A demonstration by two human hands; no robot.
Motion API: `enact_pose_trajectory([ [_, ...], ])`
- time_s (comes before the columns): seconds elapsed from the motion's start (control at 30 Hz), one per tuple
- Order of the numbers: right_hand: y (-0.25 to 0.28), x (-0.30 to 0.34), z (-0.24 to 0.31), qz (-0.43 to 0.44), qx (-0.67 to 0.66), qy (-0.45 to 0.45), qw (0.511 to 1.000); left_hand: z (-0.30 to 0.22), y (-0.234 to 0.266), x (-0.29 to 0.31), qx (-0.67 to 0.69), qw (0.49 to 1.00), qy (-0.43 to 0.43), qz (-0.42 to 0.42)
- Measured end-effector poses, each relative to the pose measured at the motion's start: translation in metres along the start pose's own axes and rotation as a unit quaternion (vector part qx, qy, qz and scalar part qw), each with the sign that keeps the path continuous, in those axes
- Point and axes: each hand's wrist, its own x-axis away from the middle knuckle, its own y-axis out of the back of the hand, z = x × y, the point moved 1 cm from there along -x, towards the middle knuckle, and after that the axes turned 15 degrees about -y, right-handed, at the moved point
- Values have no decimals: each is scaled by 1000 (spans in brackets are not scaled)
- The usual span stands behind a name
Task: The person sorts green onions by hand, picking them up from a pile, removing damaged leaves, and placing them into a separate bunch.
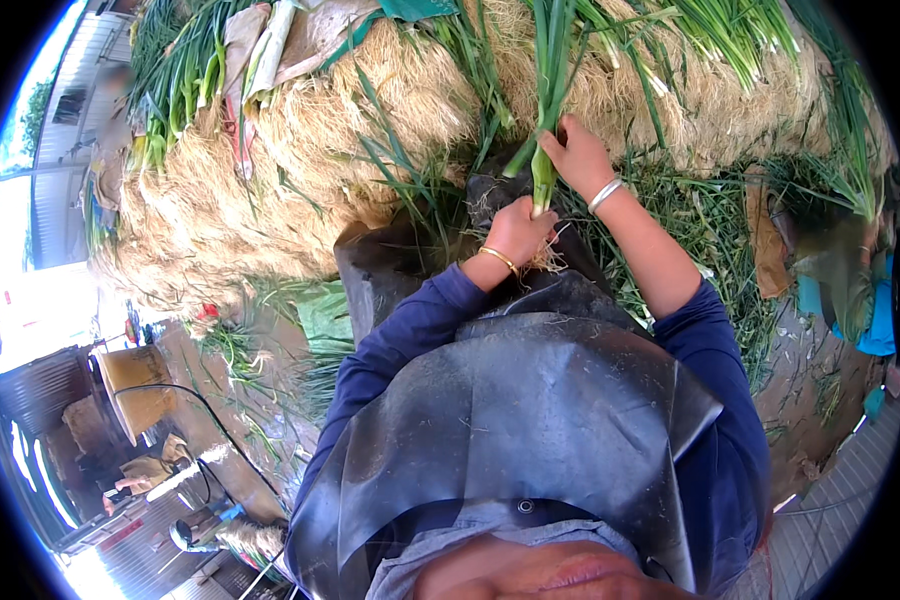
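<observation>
My left hand (518,235) is closed round the pale base of a green onion (543,185), just above its roots. The stalk stands upright, leaves pointing away from me. Higher up, my right hand (578,160) has thumb and fingers pressed together at the side of the same stalk. A leaf by these fingers bends down to the left. Thin roots (545,258) hang below my left hand, over the black apron (530,390) on my lap. Both hands are in front of a big heap of green onions (370,110) with their roots toward me.
Loose green leaves (690,225) litter the ground to the right. A green sheet (325,315) lies at left, near a cable (215,420) and a yellowish board (138,390). Bright blue material (878,315) is at the far right. Another person, blurred, is at the upper left.
</observation>
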Motion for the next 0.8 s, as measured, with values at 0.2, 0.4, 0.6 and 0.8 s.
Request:
enact_pose_trajectory([
  [0.2,23,78,-13,249,-149,-82,954,2,12,-1,137,988,15,-69],
  [0.4,67,99,-186,280,138,-257,915,-11,30,-2,285,958,-11,-5],
  [0.6,62,93,-88,116,-83,-100,985,-18,15,13,131,989,-70,11],
  [0.8,24,77,29,131,27,274,952,-10,15,10,-254,940,-221,48],
])
